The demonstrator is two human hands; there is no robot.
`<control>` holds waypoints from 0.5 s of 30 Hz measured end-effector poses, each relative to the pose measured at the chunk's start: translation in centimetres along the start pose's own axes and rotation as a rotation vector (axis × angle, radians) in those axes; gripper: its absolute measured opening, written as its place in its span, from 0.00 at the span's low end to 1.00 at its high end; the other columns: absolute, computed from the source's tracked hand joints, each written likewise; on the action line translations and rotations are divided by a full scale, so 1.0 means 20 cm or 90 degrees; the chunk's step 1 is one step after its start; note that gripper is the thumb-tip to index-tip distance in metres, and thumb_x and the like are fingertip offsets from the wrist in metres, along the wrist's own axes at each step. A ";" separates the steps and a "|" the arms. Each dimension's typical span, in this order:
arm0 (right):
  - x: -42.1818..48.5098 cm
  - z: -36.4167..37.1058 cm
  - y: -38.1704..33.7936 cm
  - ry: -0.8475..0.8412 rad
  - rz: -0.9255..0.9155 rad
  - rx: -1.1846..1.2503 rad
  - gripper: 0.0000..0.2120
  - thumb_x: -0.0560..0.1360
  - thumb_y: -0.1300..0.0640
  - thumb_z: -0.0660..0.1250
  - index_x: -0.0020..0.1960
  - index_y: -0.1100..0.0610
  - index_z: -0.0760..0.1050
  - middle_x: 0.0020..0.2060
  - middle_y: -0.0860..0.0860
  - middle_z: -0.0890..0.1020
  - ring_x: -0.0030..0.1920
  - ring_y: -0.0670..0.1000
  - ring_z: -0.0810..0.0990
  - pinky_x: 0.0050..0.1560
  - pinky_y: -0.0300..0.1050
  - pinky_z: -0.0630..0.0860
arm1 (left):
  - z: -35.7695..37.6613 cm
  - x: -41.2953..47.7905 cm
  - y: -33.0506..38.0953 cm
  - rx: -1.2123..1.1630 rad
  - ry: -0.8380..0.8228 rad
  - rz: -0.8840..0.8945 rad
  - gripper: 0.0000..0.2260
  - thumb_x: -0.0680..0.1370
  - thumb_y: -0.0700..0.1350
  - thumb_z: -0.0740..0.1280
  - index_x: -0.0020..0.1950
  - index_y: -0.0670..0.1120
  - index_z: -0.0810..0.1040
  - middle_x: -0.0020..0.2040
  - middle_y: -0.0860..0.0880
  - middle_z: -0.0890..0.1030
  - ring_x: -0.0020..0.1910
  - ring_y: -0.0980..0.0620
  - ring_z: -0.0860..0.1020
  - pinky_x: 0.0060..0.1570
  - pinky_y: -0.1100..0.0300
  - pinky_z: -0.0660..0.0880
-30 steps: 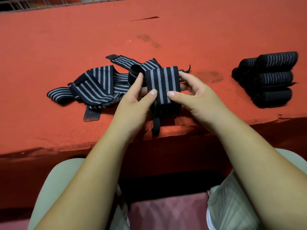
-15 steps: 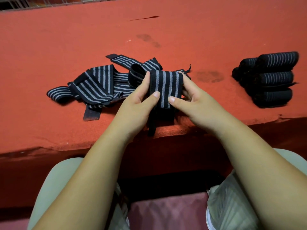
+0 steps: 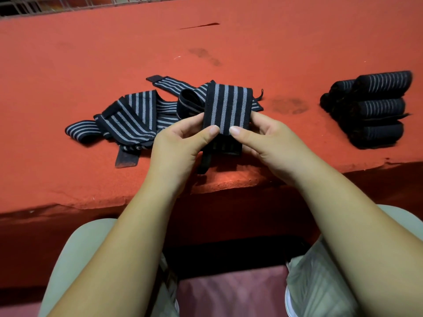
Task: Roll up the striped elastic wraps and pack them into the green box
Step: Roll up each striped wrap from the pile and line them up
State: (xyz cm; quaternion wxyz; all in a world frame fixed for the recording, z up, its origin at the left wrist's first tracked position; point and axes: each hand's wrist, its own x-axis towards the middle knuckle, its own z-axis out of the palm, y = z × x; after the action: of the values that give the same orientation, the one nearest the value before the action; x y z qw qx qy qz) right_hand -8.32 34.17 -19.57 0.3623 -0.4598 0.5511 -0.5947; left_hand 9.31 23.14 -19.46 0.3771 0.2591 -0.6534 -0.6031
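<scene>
A black wrap with grey stripes (image 3: 227, 106) is held upright just above the red table, partly rolled, its dark tail hanging over the front edge. My left hand (image 3: 178, 147) pinches its lower left side between thumb and fingers. My right hand (image 3: 270, 143) pinches the lower right side the same way. Behind and to the left lies a loose heap of unrolled striped wraps (image 3: 135, 117). A stack of rolled wraps (image 3: 375, 108) sits at the far right. No green box is in view.
The red felt-covered table (image 3: 229, 42) has a worn front edge close to my knees. A wire grid (image 3: 68, 3) runs along the far left back. Dark stains mark the cloth near the middle.
The wrap between my hands has been lifted and turned further over, so more of the striped face stands up; both hands shifted slightly to the right.
</scene>
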 end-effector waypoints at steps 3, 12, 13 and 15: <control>0.00 -0.01 0.01 -0.008 -0.003 -0.032 0.23 0.84 0.58 0.71 0.78 0.50 0.74 0.70 0.46 0.83 0.72 0.49 0.80 0.78 0.58 0.71 | 0.00 -0.01 0.00 0.026 0.006 0.008 0.17 0.81 0.42 0.75 0.70 0.47 0.85 0.63 0.50 0.88 0.67 0.50 0.84 0.74 0.47 0.75; 0.02 -0.01 0.03 0.069 -0.038 -0.022 0.27 0.83 0.67 0.69 0.79 0.54 0.71 0.67 0.51 0.85 0.69 0.50 0.83 0.76 0.56 0.75 | 0.04 -0.01 -0.02 0.060 0.102 0.007 0.15 0.79 0.45 0.78 0.66 0.46 0.85 0.57 0.50 0.89 0.60 0.52 0.87 0.66 0.44 0.82; 0.02 -0.01 0.03 0.069 -0.041 -0.029 0.27 0.83 0.67 0.69 0.80 0.55 0.71 0.68 0.50 0.84 0.69 0.49 0.82 0.76 0.54 0.75 | 0.04 -0.02 -0.02 0.056 0.084 0.006 0.13 0.80 0.44 0.77 0.65 0.47 0.86 0.58 0.50 0.89 0.59 0.51 0.87 0.66 0.42 0.81; 0.01 -0.01 0.03 0.066 -0.049 -0.044 0.26 0.83 0.68 0.68 0.80 0.56 0.70 0.70 0.50 0.83 0.71 0.47 0.81 0.77 0.51 0.74 | 0.06 -0.03 -0.02 0.043 0.066 0.004 0.11 0.81 0.44 0.75 0.64 0.49 0.88 0.58 0.50 0.89 0.58 0.52 0.86 0.68 0.41 0.80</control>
State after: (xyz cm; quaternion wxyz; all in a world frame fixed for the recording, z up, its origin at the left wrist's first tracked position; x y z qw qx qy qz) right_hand -8.62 33.89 -20.20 0.2940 -0.4612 0.5713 -0.6119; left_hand 8.69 24.17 -19.87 0.4036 0.3006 -0.6534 -0.5655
